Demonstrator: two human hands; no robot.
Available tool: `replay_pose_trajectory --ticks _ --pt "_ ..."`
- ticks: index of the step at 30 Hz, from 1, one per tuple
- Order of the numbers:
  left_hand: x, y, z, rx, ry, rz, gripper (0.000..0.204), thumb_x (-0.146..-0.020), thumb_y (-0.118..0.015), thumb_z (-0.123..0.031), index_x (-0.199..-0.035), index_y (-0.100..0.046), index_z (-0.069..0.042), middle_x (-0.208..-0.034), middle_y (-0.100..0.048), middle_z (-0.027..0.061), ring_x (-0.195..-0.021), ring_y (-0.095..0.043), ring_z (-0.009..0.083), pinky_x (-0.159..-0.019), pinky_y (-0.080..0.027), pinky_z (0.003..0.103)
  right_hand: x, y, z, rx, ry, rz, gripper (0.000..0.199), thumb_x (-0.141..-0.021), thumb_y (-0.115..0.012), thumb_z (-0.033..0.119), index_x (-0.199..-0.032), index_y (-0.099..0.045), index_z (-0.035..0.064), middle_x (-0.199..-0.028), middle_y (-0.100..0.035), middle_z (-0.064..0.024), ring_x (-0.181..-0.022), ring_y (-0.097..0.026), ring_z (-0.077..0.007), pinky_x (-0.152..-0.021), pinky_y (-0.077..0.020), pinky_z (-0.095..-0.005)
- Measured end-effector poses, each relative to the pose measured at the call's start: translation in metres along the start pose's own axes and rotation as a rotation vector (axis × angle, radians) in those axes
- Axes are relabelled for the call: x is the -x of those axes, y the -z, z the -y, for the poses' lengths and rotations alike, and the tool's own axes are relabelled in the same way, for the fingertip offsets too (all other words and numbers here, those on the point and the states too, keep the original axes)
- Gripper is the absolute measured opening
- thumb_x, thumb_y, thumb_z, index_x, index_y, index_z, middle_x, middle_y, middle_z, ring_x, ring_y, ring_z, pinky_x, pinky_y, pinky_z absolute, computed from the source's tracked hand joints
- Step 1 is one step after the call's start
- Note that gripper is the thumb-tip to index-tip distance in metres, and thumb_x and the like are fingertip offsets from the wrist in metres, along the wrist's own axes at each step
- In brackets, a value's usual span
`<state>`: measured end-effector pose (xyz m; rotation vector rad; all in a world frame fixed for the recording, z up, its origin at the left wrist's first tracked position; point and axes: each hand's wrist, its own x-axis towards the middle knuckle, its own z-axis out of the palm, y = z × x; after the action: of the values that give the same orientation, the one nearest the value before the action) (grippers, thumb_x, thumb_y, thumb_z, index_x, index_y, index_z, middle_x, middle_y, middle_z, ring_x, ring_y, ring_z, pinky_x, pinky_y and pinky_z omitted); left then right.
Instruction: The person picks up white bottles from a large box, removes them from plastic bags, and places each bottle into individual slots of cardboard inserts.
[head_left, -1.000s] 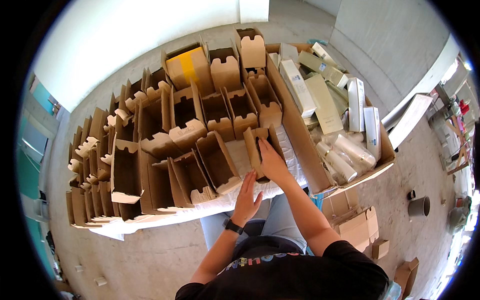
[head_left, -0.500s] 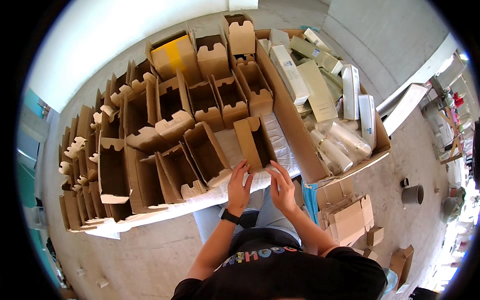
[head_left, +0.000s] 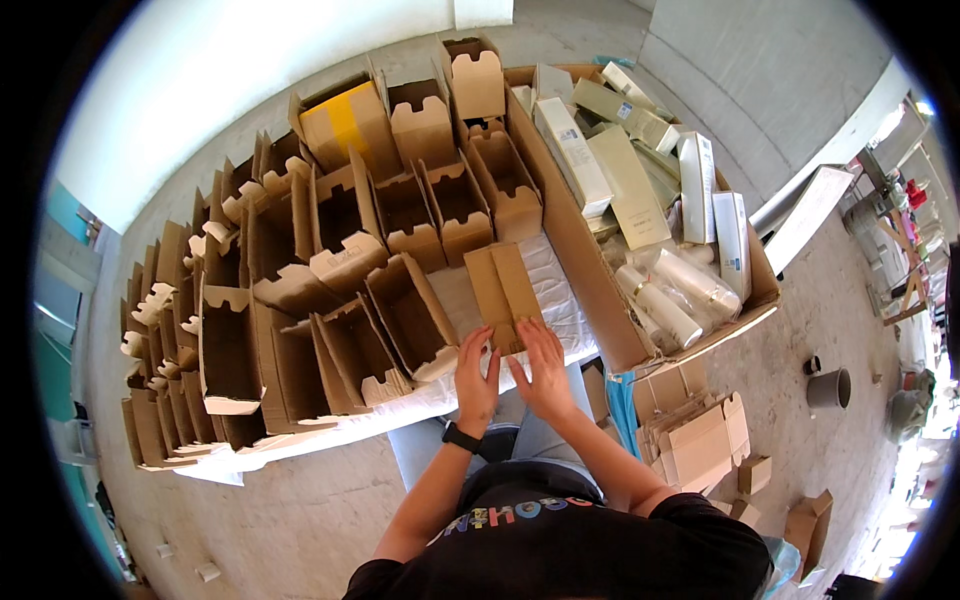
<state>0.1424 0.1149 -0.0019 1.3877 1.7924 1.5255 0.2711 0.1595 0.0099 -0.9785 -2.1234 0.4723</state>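
A small brown cardboard box (head_left: 500, 285) lies on the white-covered table in front of me, its two long flaps folded down so they meet along a middle seam. My left hand (head_left: 478, 375) grips its near left corner, fingers on the cardboard and thumb at the near end. Across from it, my right hand (head_left: 541, 372) holds the near right corner, its fingers pressed over the right flap and the thumb by the near edge. Beneath both palms, the box's near end is partly hidden. Close by on the left stands an open-topped cardboard box (head_left: 410, 315).
Rows of open cardboard boxes (head_left: 335, 270) fill the table's left side. A large carton (head_left: 570, 240) of white and pale-gold boxes and wrapped white bottles (head_left: 660, 305) stands at the right. Flattened cardboard (head_left: 695, 440) and a grey bucket (head_left: 828, 388) are on the floor.
The box's open top has been covered by its right flap, folded inward. My right hand has moved left onto that flap. My left hand stays at the near left corner.
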Motion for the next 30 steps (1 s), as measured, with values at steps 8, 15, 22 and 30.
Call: replay_pose_trajectory --ticks 8,15,22,30 --pt "0.027 -0.008 0.03 0.129 0.14 0.037 0.054 -0.091 -0.056 0.002 -0.14 -0.033 0.0 -0.138 -0.043 0.0185 -0.125 -0.051 0.0289 -0.1 -0.047 0.036 -0.035 -0.022 0.026 0.348 -0.202 0.121 0.06 -0.079 -0.072 0.035 -0.127 -0.052 0.005 -0.143 -0.04 -0.0165 -0.138 -0.032 -0.033 -0.103 -0.0273 -0.061" --pt "0.051 0.009 0.03 0.241 0.226 0.131 0.053 -0.092 -0.056 0.001 -0.139 -0.033 -0.001 -0.138 -0.044 0.0165 -0.12 -0.056 0.0277 -0.098 -0.048 0.035 -0.027 -0.011 0.006 0.283 -0.157 0.073 0.067 -0.067 -0.076 0.021 -0.129 -0.053 0.0111 -0.144 -0.04 -0.0136 -0.137 -0.034 -0.0303 -0.101 -0.0298 -0.0546" --pt "0.088 0.033 0.037 0.198 0.347 0.222 0.037 -0.093 -0.057 -0.007 -0.128 -0.047 0.0 -0.127 -0.052 0.0176 -0.108 -0.064 0.0277 -0.091 -0.053 0.036 0.001 0.015 -0.019 0.406 -0.096 -0.134 0.064 -0.062 -0.071 0.014 -0.125 -0.057 0.0113 -0.135 -0.05 -0.012 -0.124 -0.047 -0.0302 -0.102 -0.0295 -0.0547" --pt "0.079 0.031 0.025 0.167 0.21 0.307 0.032 -0.093 -0.057 -0.008 -0.124 -0.051 -0.001 -0.119 -0.058 0.0171 -0.105 -0.065 0.0274 -0.09 -0.053 0.036 -0.043 0.009 -0.037 0.372 -0.037 -0.216 0.058 -0.064 -0.074 0.013 -0.12 -0.058 0.0131 -0.137 -0.046 -0.0122 -0.123 -0.044 -0.0339 -0.099 -0.0315 -0.0538"
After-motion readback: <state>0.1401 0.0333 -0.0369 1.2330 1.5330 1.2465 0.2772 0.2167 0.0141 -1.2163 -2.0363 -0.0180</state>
